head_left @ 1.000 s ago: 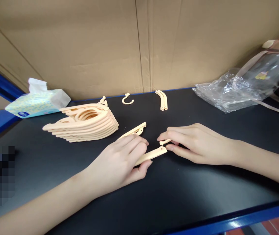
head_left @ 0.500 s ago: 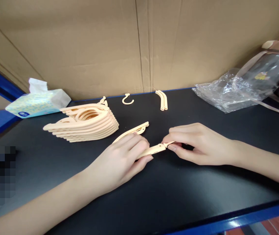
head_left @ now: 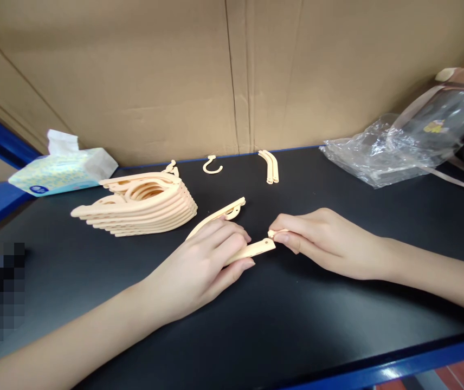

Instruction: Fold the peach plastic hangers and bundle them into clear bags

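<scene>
My left hand [head_left: 211, 249] is closed round a cream plastic folding hanger [head_left: 256, 248], its fingers covering the middle. One arm of the hanger points right past the thumb; the other curves up behind the knuckles. My right hand [head_left: 321, 241] pinches a small cream hanger hook [head_left: 272, 234] between thumb and fingers, most of it hidden. The knobbed end of the hook is right by the tip of the hanger arm; whether they touch I cannot tell. A neat stack of cream folding hangers [head_left: 142, 211] lies beyond my left hand.
At the back of the black table [head_left: 232, 336] lie a loose hook [head_left: 214, 165] and two curved cream strips [head_left: 271, 167]. A tissue pack [head_left: 61, 170] stands back left. Clear plastic wrapping [head_left: 378, 154] and a transparent bag [head_left: 443, 119] lie right, before a cardboard wall [head_left: 154, 81].
My right hand has closed its fingers more round the hook and tilted it. The hook's end has shifted slightly up and left at the hanger's tip. The left hand has hardly moved.
</scene>
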`<state>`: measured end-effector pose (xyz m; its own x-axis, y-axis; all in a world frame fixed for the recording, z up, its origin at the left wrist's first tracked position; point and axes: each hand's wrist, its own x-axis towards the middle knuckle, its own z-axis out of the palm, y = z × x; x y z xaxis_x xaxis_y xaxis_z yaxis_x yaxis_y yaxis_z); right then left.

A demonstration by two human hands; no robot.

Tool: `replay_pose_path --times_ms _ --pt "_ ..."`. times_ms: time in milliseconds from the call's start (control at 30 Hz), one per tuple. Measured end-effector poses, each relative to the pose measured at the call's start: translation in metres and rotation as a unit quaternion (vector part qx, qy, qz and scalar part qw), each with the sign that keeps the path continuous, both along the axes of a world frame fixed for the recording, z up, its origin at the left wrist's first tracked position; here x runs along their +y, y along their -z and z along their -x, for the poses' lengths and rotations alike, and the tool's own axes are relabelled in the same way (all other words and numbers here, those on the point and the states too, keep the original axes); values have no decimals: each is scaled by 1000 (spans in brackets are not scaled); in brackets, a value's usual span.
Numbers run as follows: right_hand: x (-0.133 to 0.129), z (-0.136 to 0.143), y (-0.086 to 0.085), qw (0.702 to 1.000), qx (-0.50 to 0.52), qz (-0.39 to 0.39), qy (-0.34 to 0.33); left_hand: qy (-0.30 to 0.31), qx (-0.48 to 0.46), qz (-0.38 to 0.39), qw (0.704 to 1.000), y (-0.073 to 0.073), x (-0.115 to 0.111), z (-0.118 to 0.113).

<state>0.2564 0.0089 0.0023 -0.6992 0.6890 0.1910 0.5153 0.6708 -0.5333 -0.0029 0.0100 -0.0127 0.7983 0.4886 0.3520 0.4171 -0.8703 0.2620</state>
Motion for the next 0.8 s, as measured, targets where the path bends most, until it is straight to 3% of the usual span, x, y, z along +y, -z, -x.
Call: replay_pose_path --times_ms 533,800 --pt "-1 2 3 999 -22 -9 -26 11 -8 7 1000 -2 0 0" --pt "-4 3 8 993 -77 -91 -20 19 -12 10 1000 1 1 2"
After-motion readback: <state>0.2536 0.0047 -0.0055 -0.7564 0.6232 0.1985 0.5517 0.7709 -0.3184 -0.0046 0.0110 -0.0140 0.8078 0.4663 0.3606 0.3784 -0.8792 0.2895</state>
